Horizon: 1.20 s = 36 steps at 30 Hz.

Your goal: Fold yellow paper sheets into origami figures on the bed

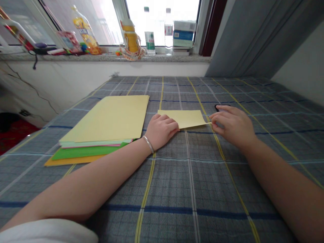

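A folded pale yellow sheet of paper (186,117) lies on the plaid cloth in front of me. My left hand (162,130), with a silver bangle at the wrist, rests curled on the sheet's near left corner, fingers pressed down on it. My right hand (231,125) pinches the sheet's near right corner between thumb and fingertips. Just behind my right hand a small dark object (218,107) lies on the cloth, mostly hidden.
A stack of coloured paper (106,126), yellow on top with green and orange below, lies to the left. The plaid-covered surface (192,179) stretches toward me. Bottles (131,35) and boxes (183,33) stand on the windowsill behind; a grey curtain (255,37) hangs at right.
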Each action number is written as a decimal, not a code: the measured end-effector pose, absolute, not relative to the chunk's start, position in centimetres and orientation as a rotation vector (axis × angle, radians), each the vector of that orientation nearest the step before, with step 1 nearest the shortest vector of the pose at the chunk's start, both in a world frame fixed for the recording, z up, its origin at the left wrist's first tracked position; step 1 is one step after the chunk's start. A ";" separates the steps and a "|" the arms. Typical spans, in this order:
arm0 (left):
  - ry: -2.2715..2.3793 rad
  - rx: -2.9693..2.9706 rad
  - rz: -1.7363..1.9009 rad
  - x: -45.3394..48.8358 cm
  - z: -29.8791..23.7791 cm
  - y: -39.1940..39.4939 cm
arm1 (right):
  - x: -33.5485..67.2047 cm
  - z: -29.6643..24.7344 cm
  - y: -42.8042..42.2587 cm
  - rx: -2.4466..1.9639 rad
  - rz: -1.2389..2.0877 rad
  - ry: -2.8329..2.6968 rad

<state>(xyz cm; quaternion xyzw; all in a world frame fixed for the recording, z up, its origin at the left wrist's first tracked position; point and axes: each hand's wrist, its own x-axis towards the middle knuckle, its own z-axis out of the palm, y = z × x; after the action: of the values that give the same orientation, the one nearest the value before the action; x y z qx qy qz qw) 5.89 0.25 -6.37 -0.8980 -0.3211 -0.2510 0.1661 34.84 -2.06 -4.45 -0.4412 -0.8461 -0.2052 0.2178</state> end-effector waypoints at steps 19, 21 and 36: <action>-0.797 -2.606 -0.731 6.4 -6.9 0.3 | 29.6 -5.7 -3.8 -1.315 -0.353 -2.415; -0.743 -2.609 -0.723 6.6 -6.7 0.0 | 28.8 -6.0 -4.1 -1.331 -0.320 -2.388; -0.683 -2.561 -0.589 7.2 -6.6 -0.2 | 28.4 -6.0 -4.3 -1.195 -0.298 -2.495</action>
<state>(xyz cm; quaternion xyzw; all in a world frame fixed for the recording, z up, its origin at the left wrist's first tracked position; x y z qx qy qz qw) 7.20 -0.22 -6.58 -0.9218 -0.2457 -0.2121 0.2117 28.44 -4.30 -5.99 -0.4225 -0.8823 -0.1055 0.1786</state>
